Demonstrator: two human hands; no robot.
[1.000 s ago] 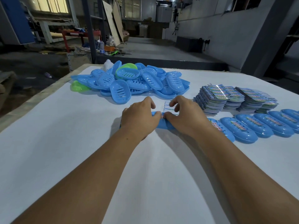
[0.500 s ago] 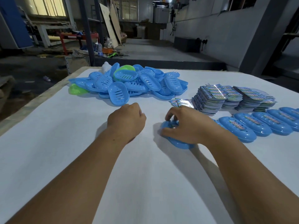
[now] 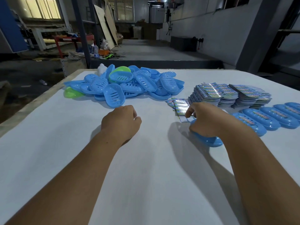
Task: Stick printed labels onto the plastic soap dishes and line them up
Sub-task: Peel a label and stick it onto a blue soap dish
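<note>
On the white counter (image 3: 48, 159), right hand (image 3: 209, 120) gripping a blue soap dish (image 3: 209, 141), probably labelled, just short of the lined-up row (image 3: 274, 116). Left hand (image 3: 121, 123) loosely curled, holding nothing. Next, probably: slide it flush against the row, then grab another from the pile (image 3: 126, 86).

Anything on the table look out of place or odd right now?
Two green soap dishes sit in the otherwise blue pile: one on top, one at its left edge. A few loose labels lie fanned beside the neat label stacks. No damage or spills visible.
</note>
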